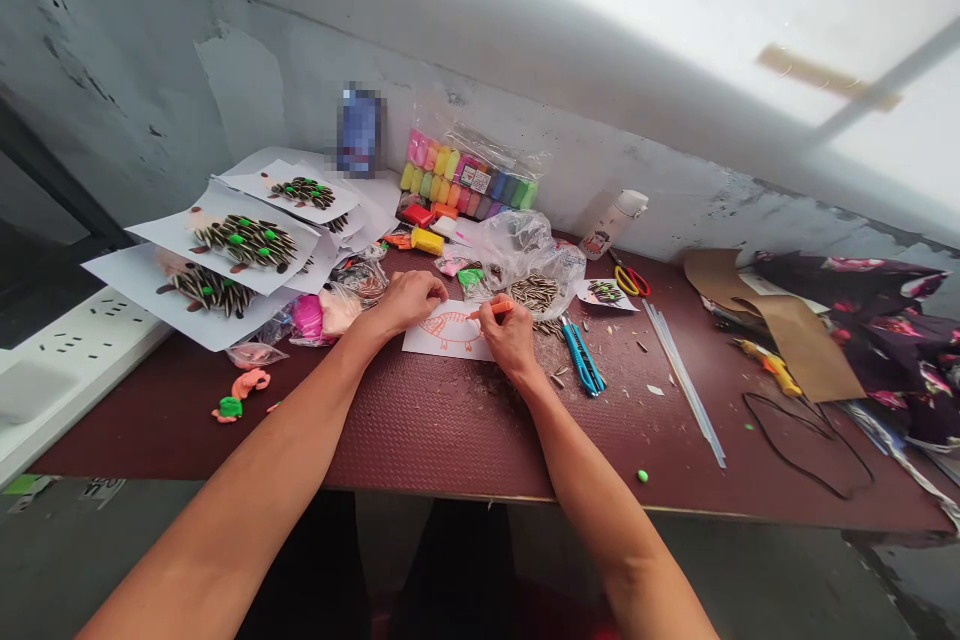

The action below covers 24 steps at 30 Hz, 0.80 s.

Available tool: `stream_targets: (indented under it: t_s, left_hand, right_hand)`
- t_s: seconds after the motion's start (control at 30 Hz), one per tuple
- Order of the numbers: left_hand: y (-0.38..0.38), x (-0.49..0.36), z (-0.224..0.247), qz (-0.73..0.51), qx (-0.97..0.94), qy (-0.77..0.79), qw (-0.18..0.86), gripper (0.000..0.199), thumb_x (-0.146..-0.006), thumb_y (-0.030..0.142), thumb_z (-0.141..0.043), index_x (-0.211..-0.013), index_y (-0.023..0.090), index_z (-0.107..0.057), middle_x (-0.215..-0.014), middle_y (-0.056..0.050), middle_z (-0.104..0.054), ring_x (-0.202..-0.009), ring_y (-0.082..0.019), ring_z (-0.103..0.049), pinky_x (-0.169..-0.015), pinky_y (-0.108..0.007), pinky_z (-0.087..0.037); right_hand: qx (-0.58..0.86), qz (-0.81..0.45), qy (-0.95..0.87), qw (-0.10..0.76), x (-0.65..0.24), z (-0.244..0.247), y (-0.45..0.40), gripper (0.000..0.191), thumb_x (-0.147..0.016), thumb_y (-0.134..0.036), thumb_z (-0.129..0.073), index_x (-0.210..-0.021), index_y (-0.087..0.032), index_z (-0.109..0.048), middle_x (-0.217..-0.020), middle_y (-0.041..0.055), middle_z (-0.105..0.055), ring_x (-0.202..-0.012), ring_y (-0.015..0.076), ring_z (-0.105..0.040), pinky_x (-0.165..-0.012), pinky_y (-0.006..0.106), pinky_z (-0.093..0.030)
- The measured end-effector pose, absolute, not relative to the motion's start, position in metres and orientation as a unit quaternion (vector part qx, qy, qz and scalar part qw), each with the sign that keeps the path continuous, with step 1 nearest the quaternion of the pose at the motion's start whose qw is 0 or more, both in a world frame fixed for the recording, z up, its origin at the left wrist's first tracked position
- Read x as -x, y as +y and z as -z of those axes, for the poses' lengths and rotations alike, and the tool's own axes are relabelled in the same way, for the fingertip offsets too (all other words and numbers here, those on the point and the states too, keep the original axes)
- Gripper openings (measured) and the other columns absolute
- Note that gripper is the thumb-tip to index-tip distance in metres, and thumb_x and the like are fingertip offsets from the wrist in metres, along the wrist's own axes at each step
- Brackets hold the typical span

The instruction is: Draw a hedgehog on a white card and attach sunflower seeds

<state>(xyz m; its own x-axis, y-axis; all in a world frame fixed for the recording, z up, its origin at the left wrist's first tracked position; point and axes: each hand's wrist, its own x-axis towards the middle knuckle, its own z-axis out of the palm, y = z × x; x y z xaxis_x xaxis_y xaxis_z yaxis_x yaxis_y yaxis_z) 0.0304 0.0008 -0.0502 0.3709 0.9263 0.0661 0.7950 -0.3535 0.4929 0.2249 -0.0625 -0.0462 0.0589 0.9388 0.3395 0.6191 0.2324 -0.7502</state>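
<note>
A white sheet of paper [420, 340] lies on the table in front of me, with an orange line drawing of a rounded animal with small feet and scale-like marks. My right hand [511, 338] is closed around an orange marker [502, 306], its tip over the drawing's right part. Curled at the paper's upper left edge, my left hand [409, 302] holds the sheet with its fingers together. Beyond my right hand, striped sunflower seeds [536, 292] sit in a clear plastic bag [517, 238]. A blue utility knife [583, 358] lies to the right.
Seed-covered hedgehog pictures [244, 238] are stacked at left, near a white power strip [75, 355]. Packs of coloured clay [469, 182] lean against the wall. Rightward are a white bottle [615, 220], scissors [630, 278], glue sticks [686, 385] and a yellow glue gun [772, 367] with its cord.
</note>
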Motion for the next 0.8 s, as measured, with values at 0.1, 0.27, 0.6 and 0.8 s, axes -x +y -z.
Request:
stream_targets:
  t_s: [0.1, 0.27, 0.6, 0.8]
  left_hand:
    - [0.0, -0.0307, 0.0489, -0.167, -0.803, 0.537, 0.197, 0.029, -0.082, 0.019, -0.057, -0.096, 0.024, -0.082, -0.107, -0.005, -0.08, -0.103, -0.027, -0.071, -0.097, -0.038, -0.048]
    - [-0.0008, -0.0306, 0.0475, -0.161, -0.806, 0.535, 0.195, 0.03, -0.082, 0.019, -0.056, -0.097, 0.024, -0.082, -0.107, -0.005, -0.08, -0.103, -0.026, -0.071, -0.096, -0.038, -0.048]
    - [0.0008, -0.0297, 0.0478, -0.156, -0.809, 0.531, 0.196, 0.032, -0.082, 0.02, -0.055, -0.098, 0.025, -0.082, -0.108, -0.005, -0.08, -0.102, -0.026, -0.071, -0.095, -0.037, -0.049]
    - [0.0017, -0.0294, 0.0499, -0.163, -0.811, 0.528, 0.191, 0.03, -0.082, 0.021, -0.055, -0.096, 0.025, -0.082, -0.107, -0.004, -0.081, -0.101, -0.025, -0.071, -0.095, -0.037, -0.049]
  right_hand:
    - [0.594, -0.183, -0.658, 0.425, -0.2247, 0.0459, -0.0623, 0.029, -0.086, -0.032, -0.052, -0.059, -0.022, -0.051, -0.055, -0.003, -0.056, -0.05, 0.0113, -0.046, -0.055, 0.026, -0.033]
    - [0.595, -0.18, -0.652, 0.434, -0.2238, 0.0449, -0.0624, 0.028, -0.084, -0.032, -0.052, -0.058, -0.023, -0.047, -0.053, -0.0035, -0.055, -0.049, 0.0115, -0.046, -0.054, 0.026, -0.033]
    - [0.589, -0.178, -0.657, 0.435, -0.2238, 0.0455, -0.0627, 0.029, -0.084, -0.034, -0.051, -0.058, -0.024, -0.047, -0.053, -0.003, -0.055, -0.049, 0.0119, -0.046, -0.053, 0.027, -0.034]
    - [0.594, -0.163, -0.652, 0.442, -0.2234, 0.0445, -0.0629, 0.028, -0.084, -0.034, -0.05, -0.058, -0.024, -0.045, -0.052, -0.0039, -0.052, -0.049, 0.0116, -0.044, -0.054, 0.026, -0.034]
